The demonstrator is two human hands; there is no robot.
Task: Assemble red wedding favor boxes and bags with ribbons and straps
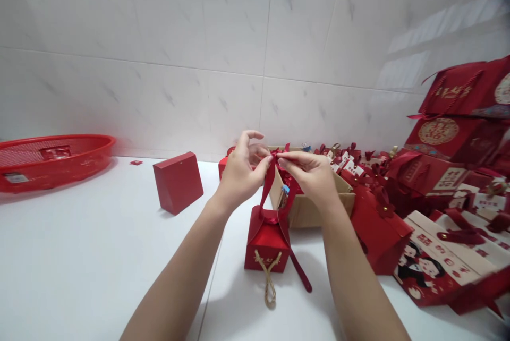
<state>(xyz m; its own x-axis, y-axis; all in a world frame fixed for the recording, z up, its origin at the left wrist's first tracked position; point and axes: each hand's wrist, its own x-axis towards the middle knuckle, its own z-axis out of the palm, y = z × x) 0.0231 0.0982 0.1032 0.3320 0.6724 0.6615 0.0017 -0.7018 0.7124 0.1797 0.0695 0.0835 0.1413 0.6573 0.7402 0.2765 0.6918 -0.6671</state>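
Observation:
A small red gift box [266,249] stands upright on the white table between my forearms. Red ribbon [268,184] rises from its top to both hands, which meet above it. My left hand [246,168] pinches the ribbon between thumb and a finger, its other fingers lifted. My right hand [313,171] pinches the ribbon right beside it. A twisted tan cord loop [270,288] hangs over the box's front onto the table. A dark red strap [300,272] sticks out at the box's lower right.
Behind my right hand sits an open cardboard box [319,211] with red items in it. Many red gift boxes [450,181] are piled along the right. A plain red box [179,184] stands left of centre. A red plastic basket [56,168] lies far left, near the tiled wall [179,38].

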